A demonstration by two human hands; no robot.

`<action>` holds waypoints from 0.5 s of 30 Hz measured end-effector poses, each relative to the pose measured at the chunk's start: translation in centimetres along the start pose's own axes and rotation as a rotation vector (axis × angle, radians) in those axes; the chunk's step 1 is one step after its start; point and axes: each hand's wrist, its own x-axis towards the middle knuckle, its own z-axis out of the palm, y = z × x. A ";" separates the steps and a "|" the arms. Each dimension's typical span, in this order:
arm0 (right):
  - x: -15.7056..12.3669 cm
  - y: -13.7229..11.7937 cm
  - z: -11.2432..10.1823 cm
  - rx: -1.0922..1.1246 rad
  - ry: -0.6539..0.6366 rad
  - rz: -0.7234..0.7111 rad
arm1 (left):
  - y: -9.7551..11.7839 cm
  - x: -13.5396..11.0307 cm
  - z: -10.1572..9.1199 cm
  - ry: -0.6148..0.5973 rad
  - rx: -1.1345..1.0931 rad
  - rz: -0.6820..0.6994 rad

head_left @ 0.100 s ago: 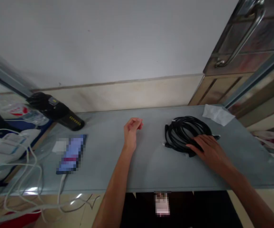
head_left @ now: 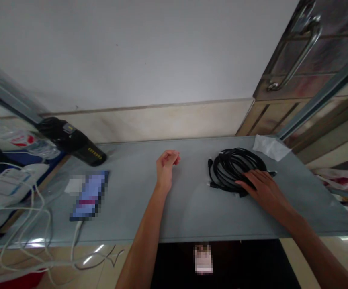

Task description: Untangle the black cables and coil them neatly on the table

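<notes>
A coil of black cables (head_left: 232,166) lies on the right half of the grey tabletop, with connector ends sticking out at its left and right. My right hand (head_left: 260,184) rests flat on the coil's near right side, fingers stretched out and thumb apart. Its fingertips touch the cables. To the left of the coil, my left hand (head_left: 167,160) is held over the middle of the table, apart from the cables. Its fingers are curled in with the thumb against them, and nothing shows in them.
A phone with a blurred screen (head_left: 90,194) lies at left beside a white patch (head_left: 75,184). Behind it leans a black bottle (head_left: 77,144). White cords (head_left: 26,224) hang over the left edge. A crumpled white tissue (head_left: 272,147) sits at the back right, near a metal post (head_left: 321,96).
The view has shifted slightly, so things at the right appear a little further left. Both hands keep their poses, and the coil stays under my right hand.
</notes>
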 end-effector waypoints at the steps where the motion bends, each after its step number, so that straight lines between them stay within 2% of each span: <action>1: 0.0 0.2 0.0 -0.007 -0.008 0.003 | 0.0 0.0 0.0 0.002 -0.001 0.000; 6: 0.0 0.5 -0.2 0.013 -0.032 0.018 | 0.2 -0.3 -0.3 0.018 -0.018 0.010; 9: 0.7 0.6 -1.0 0.109 -0.009 0.091 | 0.2 -0.4 -0.5 0.025 -0.020 0.014; 12: 2.4 1.0 -3.0 0.294 0.060 0.294 | 0.1 -0.4 -0.6 0.029 -0.024 0.013; 15: 5.2 1.1 -6.7 0.429 0.212 0.470 | -0.1 -0.3 -0.6 0.027 -0.031 0.011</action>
